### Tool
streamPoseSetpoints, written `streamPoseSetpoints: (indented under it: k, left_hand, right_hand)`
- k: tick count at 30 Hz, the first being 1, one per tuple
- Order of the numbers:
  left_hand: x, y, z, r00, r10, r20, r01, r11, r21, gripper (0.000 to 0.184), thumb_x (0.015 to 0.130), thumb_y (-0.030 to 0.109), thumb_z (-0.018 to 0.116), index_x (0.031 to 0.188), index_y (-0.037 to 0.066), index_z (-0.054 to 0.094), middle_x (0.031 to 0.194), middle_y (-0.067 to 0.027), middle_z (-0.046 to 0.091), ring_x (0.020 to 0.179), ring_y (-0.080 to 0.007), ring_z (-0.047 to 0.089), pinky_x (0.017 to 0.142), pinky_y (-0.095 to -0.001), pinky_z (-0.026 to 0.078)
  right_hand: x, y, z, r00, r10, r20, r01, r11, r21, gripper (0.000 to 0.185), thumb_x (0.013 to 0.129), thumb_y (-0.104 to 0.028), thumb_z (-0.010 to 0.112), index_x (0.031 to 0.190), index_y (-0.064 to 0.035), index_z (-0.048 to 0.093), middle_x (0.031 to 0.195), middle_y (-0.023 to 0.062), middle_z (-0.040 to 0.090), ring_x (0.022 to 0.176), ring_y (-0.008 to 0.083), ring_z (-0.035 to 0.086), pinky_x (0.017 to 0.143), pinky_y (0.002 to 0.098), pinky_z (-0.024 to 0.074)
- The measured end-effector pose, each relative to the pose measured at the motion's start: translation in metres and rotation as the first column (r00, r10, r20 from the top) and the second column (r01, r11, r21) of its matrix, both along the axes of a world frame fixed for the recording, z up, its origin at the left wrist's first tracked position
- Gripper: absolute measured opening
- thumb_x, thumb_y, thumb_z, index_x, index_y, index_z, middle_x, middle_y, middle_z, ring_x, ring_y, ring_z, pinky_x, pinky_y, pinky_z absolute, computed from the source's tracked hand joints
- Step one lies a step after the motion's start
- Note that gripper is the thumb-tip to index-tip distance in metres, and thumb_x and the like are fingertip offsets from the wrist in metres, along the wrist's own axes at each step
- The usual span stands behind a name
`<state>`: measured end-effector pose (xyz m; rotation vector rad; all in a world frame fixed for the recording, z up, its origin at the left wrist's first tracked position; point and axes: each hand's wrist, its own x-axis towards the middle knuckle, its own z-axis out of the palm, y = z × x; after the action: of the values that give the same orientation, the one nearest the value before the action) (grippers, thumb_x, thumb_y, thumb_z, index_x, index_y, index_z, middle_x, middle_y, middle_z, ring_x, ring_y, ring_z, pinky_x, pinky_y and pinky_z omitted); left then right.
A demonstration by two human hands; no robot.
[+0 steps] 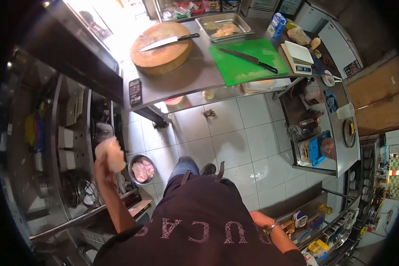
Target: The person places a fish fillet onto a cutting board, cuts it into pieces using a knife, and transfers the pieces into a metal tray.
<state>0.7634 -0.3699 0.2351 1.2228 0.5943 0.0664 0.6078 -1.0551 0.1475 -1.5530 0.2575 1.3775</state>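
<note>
My left hand (101, 166) is raised at the left, closed around a pale pink piece of raw meat (114, 153), which looks like chicken. Just right of it and lower down, a round metal bowl (131, 177) contains more raw pink meat (143, 170). Beside my body at the lower right is my right hand (261, 219), with a band at the wrist. Its fingers are small and partly hidden against the dark clothing, so I cannot tell whether they grip anything.
Ahead, a steel table (199, 71) bears a round wooden chopping block (157, 55) with a knife (170, 41), a green cutting board (248, 73) with a dark knife (246, 57), a metal tray (213, 40) and a scale (298, 55). Shelving (53, 133) stands left.
</note>
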Motion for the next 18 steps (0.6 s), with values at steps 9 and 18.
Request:
streamPoseSetpoints:
  k: [9,18]
  left_hand:
    - [0.321,-0.234,-0.008,0.873,-0.448,0.192,0.480,0.859,-0.177,0.049,0.095,0.015,0.072,0.137,-0.006,0.056,0.127,-0.0145,0.067,0.113,-0.0278,0.069,0.096,-0.0431,0.058]
    - [0.580,-0.469,-0.050,0.661,-0.731,0.173,0.750,0.632,-0.195,0.044,0.086,0.016,0.080,0.121,-0.005,0.064,0.108,-0.0130,0.072,0.091,-0.0235,0.073,0.081,-0.0401,0.060]
  right_hand:
    - [0.003,-0.020,0.016,0.894,-0.441,-0.082,0.431,0.895,-0.116,0.037,0.104,-0.031,0.049,0.100,-0.0002,0.069,0.083,0.0064,0.068,0.074,0.0233,0.063,0.068,0.0398,0.0520]
    - [0.135,-0.053,-0.003,0.827,-0.558,0.064,0.536,0.750,-0.387,0.034,0.102,-0.030,0.052,0.101,-0.0012,0.069,0.085,0.0099,0.068,0.077,0.0272,0.064,0.069,0.0423,0.0515]
